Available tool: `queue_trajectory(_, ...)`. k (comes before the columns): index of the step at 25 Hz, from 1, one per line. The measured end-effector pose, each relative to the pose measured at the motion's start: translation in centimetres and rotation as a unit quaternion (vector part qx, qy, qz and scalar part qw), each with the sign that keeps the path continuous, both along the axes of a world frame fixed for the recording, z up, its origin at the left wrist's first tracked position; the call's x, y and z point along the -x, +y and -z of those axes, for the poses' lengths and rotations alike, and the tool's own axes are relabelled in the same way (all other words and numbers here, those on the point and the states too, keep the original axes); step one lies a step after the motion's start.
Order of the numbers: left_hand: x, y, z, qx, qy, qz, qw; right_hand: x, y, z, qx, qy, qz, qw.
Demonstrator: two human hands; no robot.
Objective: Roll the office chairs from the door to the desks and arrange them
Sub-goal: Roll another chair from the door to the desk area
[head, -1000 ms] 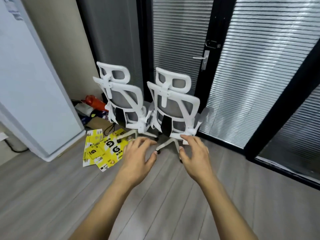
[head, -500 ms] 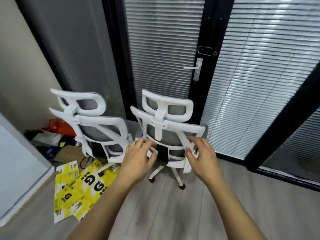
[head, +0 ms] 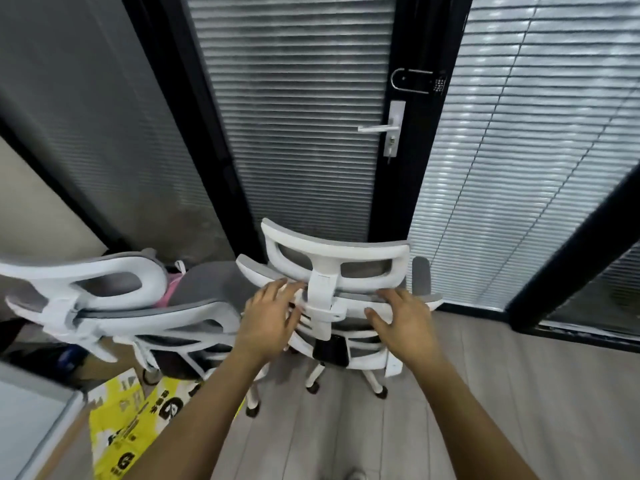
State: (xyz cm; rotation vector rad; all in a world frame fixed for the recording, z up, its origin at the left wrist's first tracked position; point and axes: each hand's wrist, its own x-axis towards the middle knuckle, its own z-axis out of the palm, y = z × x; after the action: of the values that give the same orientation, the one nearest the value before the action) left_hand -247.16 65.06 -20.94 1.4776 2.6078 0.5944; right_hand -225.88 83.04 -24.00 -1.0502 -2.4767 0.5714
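Two white office chairs with grey mesh stand side by side at a glass door with a black frame, their backs toward the camera. The right chair is straight ahead, just in front of the door, whose silver handle sits above and to the right of the chair's headrest. Both bare hands are on the top edge of this chair's backrest, one on each side of the white post that carries the headrest. The left hand lies on the left part of the frame with its fingers spread and bent over the edge, the thumb low; the right hand lies on the right part in the same way, fingers forward and thumb pointing inward. Both hands look loosely curled on the frame, but I cannot tell if they have closed firmly around it. The left chair stands just beside the first one, near the wall, blurred at the edge of the view. Below it yellow printed bags lie on the grey wooden floor. The right chair's wheeled base rests on the floor beneath the hands.
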Motion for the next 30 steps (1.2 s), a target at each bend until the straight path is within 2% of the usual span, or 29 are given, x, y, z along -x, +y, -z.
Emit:
queue_trajectory(2, 2.5, 1.0, 1.1, 0.023, 0.002, 0.002, 1.0, 0.7, 0.8, 1.4, -0.032, -0.038, 0.021, 0.999)
queue_trajectory(7, 5.3, 1.4, 3.6, 0.004, 0.004, 0.041, 0.999, 0.1, -0.6, 2.4, -0.075, -0.021, 0.095, 0.992)
queue_trajectory(11, 6.3, -0.3, 4.9, -0.025, -0.003, 0.097, 0.995, -0.9, -5.8, 2.1, -0.058, -0.026, 0.142, 0.988)
queue_trajectory(16, 4.9, -4.0, 4.9, -0.064, -0.052, 0.172, 0.982, -4.0, -15.4, 2.4, -0.084, -0.036, 0.236, 0.967)
queue_trajectory(22, -3.3, -4.2, 5.3, -0.088, -0.041, 0.314, 0.945, -12.6, -23.8, 2.7, -0.064, -0.05, 0.369, 0.926)
queue_trajectory(30, -23.1, -2.6, 5.5, -0.053, -0.036, 0.486, 0.872, -29.1, -34.3, 3.4, -0.067, -0.004, 0.553, 0.831)
